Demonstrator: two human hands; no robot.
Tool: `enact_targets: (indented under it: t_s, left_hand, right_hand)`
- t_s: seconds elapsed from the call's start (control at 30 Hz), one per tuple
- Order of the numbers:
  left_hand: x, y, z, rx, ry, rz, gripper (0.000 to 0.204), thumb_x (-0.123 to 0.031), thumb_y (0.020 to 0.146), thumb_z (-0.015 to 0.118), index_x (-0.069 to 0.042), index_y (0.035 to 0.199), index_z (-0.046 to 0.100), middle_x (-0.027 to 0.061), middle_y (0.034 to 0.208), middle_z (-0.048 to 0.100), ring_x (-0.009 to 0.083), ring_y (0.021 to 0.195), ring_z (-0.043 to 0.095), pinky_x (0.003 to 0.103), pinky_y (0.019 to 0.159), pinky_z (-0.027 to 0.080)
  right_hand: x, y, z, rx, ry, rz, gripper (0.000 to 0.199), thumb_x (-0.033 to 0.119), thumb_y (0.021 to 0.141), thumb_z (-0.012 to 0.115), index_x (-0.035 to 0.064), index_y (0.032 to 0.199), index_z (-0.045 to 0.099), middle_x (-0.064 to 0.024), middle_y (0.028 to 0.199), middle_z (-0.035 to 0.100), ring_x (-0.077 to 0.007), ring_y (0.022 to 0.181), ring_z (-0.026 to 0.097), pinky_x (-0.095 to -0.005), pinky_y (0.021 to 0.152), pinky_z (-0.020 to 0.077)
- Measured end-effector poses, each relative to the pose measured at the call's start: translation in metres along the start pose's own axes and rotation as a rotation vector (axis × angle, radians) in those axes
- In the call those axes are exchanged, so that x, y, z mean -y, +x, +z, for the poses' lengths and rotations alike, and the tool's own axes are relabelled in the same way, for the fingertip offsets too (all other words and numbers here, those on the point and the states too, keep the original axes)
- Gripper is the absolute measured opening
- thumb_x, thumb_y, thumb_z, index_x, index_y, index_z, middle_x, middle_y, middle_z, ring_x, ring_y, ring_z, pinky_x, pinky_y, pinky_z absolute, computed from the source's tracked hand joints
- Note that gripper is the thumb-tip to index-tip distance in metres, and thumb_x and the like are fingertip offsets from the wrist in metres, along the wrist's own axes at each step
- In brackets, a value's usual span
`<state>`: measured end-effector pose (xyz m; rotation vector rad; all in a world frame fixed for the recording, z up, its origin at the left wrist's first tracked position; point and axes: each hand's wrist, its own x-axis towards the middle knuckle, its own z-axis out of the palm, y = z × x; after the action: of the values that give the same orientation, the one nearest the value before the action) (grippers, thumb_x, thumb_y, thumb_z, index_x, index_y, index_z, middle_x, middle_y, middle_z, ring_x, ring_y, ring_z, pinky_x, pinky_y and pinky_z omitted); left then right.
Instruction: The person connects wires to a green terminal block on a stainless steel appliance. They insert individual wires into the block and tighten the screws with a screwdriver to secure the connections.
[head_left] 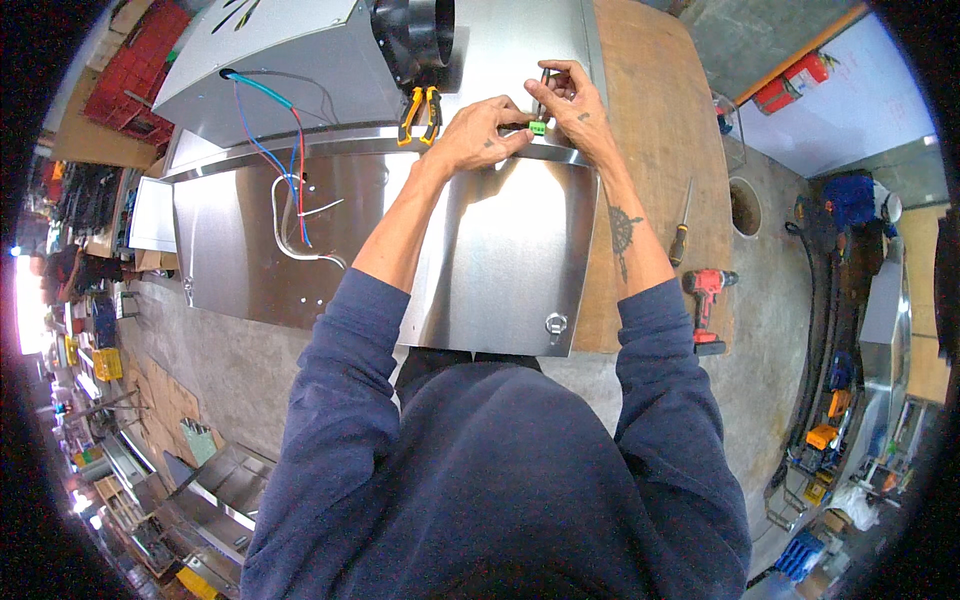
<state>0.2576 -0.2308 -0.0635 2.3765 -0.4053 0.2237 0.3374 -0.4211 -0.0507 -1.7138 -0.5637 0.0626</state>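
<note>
I see my left hand (478, 128) pinching one small green connector (538, 127) above the steel hood (480, 260) on the desk (650, 150); my right hand (570, 100) grips a thin tool. One pair of pliers (420, 112), one screwdriver (681, 232) and one red drill (706, 300) lie nearby.

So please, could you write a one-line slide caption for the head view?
Both hands, left hand and right hand, hold a small green connector above a stainless steel hood.
</note>
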Motion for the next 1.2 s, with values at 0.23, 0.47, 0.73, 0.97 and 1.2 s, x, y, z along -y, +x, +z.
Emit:
enact_targets:
  t_s: [0.23,0.47,0.73,0.97,1.2]
  left_hand:
    - [0.0,0.002,0.001,0.002,-0.02,0.013,0.037,-0.033,0.093,0.074,-0.005,0.118,0.079,0.0136,0.103,0.071,0.0285,0.091,0.07,0.04,0.085,0.055]
    - [-0.001,0.002,0.0,0.004,-0.008,0.007,0.037,-0.033,0.094,0.074,-0.005,0.119,0.079,0.0132,0.102,0.071,0.0282,0.091,0.07,0.04,0.084,0.054]
    - [0.001,0.001,0.002,-0.006,-0.001,0.019,0.038,-0.033,0.094,0.073,-0.006,0.12,0.079,0.0126,0.103,0.071,0.028,0.09,0.069,0.04,0.084,0.054]
    - [0.0,0.0,0.001,-0.01,0.0,0.011,0.038,-0.033,0.094,0.073,-0.005,0.119,0.079,0.013,0.103,0.071,0.0281,0.092,0.069,0.04,0.085,0.054]
    - [-0.003,0.002,0.0,0.0,0.003,0.015,0.036,-0.033,0.094,0.073,-0.004,0.115,0.08,0.0127,0.102,0.071,0.0282,0.09,0.069,0.04,0.084,0.054]
  right_hand:
    - [-0.009,0.001,0.0,0.026,0.216,0.063,0.045,0.027,0.098,0.079,0.0045,0.134,0.065,-0.0008,0.092,0.065,-0.0093,0.079,0.061,-0.0259,0.072,0.054]
    - [-0.005,-0.001,-0.003,0.057,0.137,0.05,0.044,0.026,0.101,0.076,0.0046,0.137,0.064,-0.0027,0.094,0.068,-0.0098,0.082,0.064,-0.0268,0.072,0.0556]
    - [-0.005,0.001,-0.003,0.057,0.013,0.058,0.04,0.021,0.103,0.071,0.0042,0.139,0.062,-0.0059,0.094,0.072,-0.0114,0.083,0.068,-0.0275,0.072,0.0559]
    - [-0.006,-0.001,0.001,0.025,0.212,0.045,0.038,0.02,0.103,0.072,0.0048,0.136,0.063,-0.006,0.094,0.071,-0.0128,0.083,0.066,-0.0289,0.074,0.0556]
    - [-0.021,0.005,-0.004,0.048,0.046,-0.004,0.042,0.023,0.101,0.074,0.0051,0.137,0.061,-0.007,0.102,0.071,-0.0153,0.093,0.068,-0.0308,0.078,0.0574]
